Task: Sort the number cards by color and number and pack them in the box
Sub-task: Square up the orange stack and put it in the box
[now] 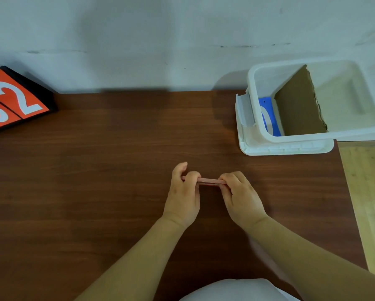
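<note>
Red cards [209, 181]: stack pinched edge-on between my left hand [183, 192] and right hand [240, 194], likely squaring it. Box [290, 140]: beyond right hand, blue card [267, 118] already inside.

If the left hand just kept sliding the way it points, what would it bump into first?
Probably the wall. The left hand, holding the cards, points away across bare table; the box sits off to the right, though depth is hard to judge.
</note>
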Demonstrator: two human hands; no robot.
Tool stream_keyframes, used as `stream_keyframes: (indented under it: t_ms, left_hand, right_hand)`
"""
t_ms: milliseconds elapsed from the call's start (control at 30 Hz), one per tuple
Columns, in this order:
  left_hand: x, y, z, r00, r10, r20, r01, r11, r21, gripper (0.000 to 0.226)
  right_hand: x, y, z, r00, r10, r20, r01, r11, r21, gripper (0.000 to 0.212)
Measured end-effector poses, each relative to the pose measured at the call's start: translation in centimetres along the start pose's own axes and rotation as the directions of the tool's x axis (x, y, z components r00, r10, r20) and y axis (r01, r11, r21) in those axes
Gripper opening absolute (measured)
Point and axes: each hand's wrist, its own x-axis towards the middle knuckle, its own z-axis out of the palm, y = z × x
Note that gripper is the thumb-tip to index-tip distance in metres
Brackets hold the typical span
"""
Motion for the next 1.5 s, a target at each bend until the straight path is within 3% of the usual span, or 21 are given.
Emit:
stream_keyframes:
  t_ms: [233,467,733,833,933,1000,1100,1167,1267,1367,1500]
  left_hand:
    - [0.0,2.5,-4.5,0.997,-0.008,0.078,0.016,0.995,-0.096,0.042]
    - [-0.9,7.6,-8.7,0.972,-0.082,0.220,0.154,0.929,-0.337,0.029]
    - [1.1,15.6,-8.3,0.950,0.037,0.309,0.077,0.935,-0.346,0.031]
    - [3.3,18.8,-7.9,0.930,0.112,0.351,0.024,0.932,-0.362,0.034]
    - [5.8,21.8,-7.0,0.923,0.169,0.347,-0.062,0.952,-0.299,0.036]
    - [7.3,23.7,-6.3,0.947,0.184,0.264,-0.116,0.960,-0.253,0.040]
    - [9.3,24.6,-4.9,0.990,0.143,0.015,-0.138,0.978,-0.159,0.050]
    - [10.4,23.8,-4.0,0.996,0.059,-0.059,-0.059,0.998,0.006,0.053]
    - [10.8,22.1,-2.9,0.995,-0.084,-0.047,0.091,0.984,0.156,0.053]
    - [11.0,21.4,-2.4,0.992,-0.126,0.024,0.124,0.989,0.076,0.049]
    - [11.6,20.9,-2.5,0.988,-0.148,0.032,0.148,0.989,-0.016,0.052]
  right_hand:
    - [0.4,-1.8,-3.2,0.985,0.112,0.130,-0.119,0.992,0.042,0.024]
    - [-2.2,-3.5,-10.1,0.979,0.078,0.186,-0.125,0.959,0.253,0.046]
    - [-3.7,0.3,-18.7,0.992,0.004,0.124,-0.054,0.913,0.405,0.022]
    - [-3.1,1.7,-22.9,0.986,-0.079,0.145,0.021,0.930,0.366,0.022]
    - [-1.8,3.5,-25.9,0.984,-0.066,0.168,0.006,0.941,0.338,0.023]
    - [-0.8,4.7,-27.3,0.992,-0.028,0.126,-0.021,0.930,0.368,0.023]
    - [0.8,6.4,-28.8,0.997,0.073,-0.039,-0.046,0.878,0.477,0.025]
    - [2.4,7.9,-29.9,0.964,0.196,-0.181,-0.077,0.853,0.516,0.023]
    - [4.8,9.4,-31.3,0.912,0.296,-0.285,-0.138,0.874,0.466,0.024]
    - [6.8,9.7,-31.6,0.882,0.329,-0.337,-0.200,0.909,0.365,0.024]
    - [9.3,9.7,-30.2,0.892,0.341,-0.298,-0.313,0.940,0.139,0.031]
